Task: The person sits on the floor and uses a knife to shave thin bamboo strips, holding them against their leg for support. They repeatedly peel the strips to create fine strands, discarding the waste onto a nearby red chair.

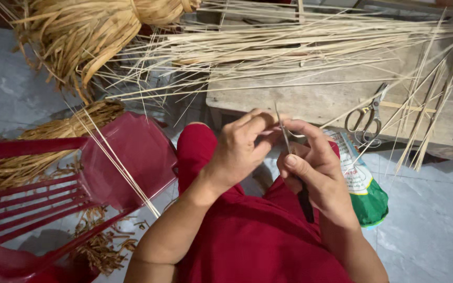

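Head view, ctr frame: left hand (239,149) pinched on thin pale strip (284,137); right hand (318,175) clenched on dark-handled knife (304,202), blade up along the strip, thumb close to edge. Strip upright betw. both hands, above lap in red garment (252,241).

Risks (judged):
- blade slip twd left fingertips, since fingers sit just beside the edge; cut likely.
- strip snapping or splitting crooked if blade tilts; thin stock, little margin.
- loose long strips (300,44) across wooden bench (336,102), upper frame, overhanging at left; a knock w/ elbow could scatter them.
- scissors (365,118) on bench, right of ctr, handles near front edge; could drop if bumped.

Containers:
- red plastic chair (53,194), lower left, lying tipped; serves as holder for bundle of brownish fibre (43,152) resting on it; scraps on tiled floor (436,225) beneath.
- white/green bag (365,191), right of knee, lying on floor; contents not visible.
- tied straw bundle (95,31), upper left, no container.
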